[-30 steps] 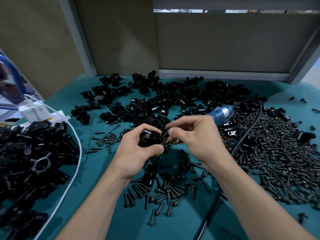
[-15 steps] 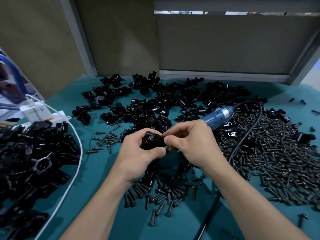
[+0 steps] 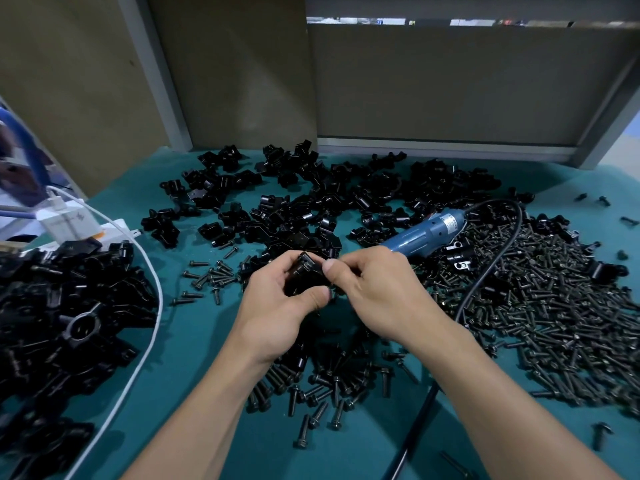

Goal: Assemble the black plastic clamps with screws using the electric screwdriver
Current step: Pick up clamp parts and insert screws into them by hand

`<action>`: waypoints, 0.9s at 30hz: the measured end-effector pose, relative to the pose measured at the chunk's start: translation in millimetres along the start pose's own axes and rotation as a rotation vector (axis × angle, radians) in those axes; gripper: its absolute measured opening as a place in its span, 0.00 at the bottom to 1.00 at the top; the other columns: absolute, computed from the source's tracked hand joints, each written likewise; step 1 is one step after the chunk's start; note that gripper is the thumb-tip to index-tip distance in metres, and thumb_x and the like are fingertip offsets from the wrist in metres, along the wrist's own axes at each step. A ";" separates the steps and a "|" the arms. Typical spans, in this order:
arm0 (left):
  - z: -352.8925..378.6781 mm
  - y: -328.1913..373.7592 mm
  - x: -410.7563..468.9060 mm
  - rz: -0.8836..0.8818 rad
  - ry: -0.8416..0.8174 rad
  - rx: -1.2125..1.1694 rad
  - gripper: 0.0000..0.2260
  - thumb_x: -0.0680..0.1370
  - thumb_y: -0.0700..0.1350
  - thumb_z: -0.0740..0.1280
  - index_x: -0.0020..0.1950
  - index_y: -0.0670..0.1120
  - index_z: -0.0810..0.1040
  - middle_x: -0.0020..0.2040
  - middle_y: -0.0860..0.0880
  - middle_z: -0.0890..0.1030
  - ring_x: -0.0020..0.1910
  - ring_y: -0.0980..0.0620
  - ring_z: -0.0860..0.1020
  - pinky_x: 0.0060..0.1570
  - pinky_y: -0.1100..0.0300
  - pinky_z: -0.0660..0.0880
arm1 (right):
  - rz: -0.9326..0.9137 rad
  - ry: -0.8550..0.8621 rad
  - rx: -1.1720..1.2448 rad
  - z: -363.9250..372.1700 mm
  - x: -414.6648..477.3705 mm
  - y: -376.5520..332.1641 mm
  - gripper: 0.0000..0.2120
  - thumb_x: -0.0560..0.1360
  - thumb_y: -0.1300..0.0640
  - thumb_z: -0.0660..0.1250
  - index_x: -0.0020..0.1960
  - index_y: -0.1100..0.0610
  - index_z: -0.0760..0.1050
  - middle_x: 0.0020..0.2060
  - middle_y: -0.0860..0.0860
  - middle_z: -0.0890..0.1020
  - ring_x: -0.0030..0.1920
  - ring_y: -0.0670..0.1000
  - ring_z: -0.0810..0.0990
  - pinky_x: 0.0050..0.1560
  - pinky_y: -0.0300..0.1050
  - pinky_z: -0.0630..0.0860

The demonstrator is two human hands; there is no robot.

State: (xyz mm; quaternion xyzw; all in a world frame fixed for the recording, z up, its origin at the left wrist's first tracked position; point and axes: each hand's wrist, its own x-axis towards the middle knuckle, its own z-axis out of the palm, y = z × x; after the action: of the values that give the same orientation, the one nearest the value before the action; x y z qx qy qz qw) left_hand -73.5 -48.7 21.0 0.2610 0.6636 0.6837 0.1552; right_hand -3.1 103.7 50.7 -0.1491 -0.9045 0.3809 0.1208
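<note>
My left hand grips a black plastic clamp above the middle of the teal table. My right hand meets it from the right, thumb and fingers pinching at the clamp's right side; whatever it pinches is hidden by the fingers. The blue electric screwdriver lies on the table just behind my right hand, its black cord curving round to the front. A big heap of black screws covers the right side. A smaller group of screws lies under my wrists.
Loose black clamp parts are spread across the back of the table. A pile of black clamps fills the left edge, crossed by a white cable. A white charger block sits at far left. Grey partition panels stand behind.
Both hands have stayed together on the clamp, shifting slightly. My right fingers have closed in tighter against the clamp's side, and the clamp has turned a little in my left hand.
</note>
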 end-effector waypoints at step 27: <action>-4.3 2.4 3.4 0.016 -0.046 0.061 0.21 0.75 0.29 0.74 0.49 0.57 0.85 0.45 0.52 0.87 0.45 0.56 0.85 0.45 0.63 0.80 | -0.102 -0.047 0.004 -1.9 -3.2 3.2 0.13 0.84 0.48 0.63 0.41 0.49 0.75 0.28 0.48 0.78 0.28 0.47 0.73 0.29 0.43 0.70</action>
State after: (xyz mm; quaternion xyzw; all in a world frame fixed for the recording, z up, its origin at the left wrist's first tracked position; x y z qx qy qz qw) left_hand -78.3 -50.5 23.9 0.2864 0.6783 0.6582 0.1571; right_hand 1.1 105.9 49.4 -0.0935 -0.9127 0.3795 0.1191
